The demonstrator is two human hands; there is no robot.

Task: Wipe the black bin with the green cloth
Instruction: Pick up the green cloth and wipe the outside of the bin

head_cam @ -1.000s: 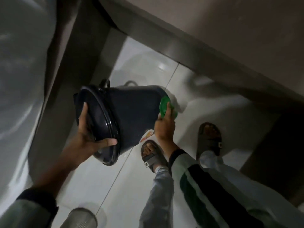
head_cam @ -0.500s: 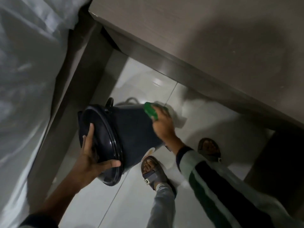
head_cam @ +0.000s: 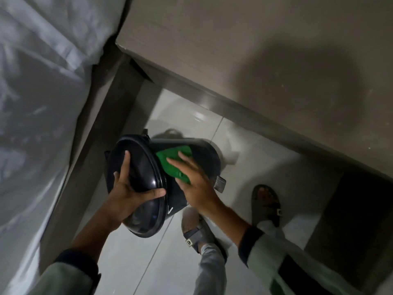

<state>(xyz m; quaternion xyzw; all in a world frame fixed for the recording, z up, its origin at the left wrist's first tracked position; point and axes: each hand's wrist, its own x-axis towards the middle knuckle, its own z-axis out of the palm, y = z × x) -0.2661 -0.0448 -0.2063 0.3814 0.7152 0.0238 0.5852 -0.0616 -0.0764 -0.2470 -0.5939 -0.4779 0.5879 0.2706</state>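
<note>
Black plastic fills the middle of our view: the black bin (head_cam: 204, 165) is tipped on its side above the pale tiled floor (head_cam: 244, 145), its lid (head_cam: 140, 173) facing us at about eight o'clock from centre. Our left hand (head_cam: 129, 188) steadies it, fingers spread across the lid and thumb hooked over the rim, so the grip clasps the lid edge. Our right hand (head_cam: 195, 184) lies flat on the bin's side at four o'clock from the lid, fingers splayed, pressing the green cloth (head_cam: 173, 160) against the wall just behind the rim; that grip is spread, not pinching. White bedding (head_cam: 38, 86) runs along nine o'clock, and a grey-brown tabletop (head_cam: 255, 60) spans twelve to two. Two sandalled feet (head_cam: 265, 201) stand on the floor at five o'clock.
</note>
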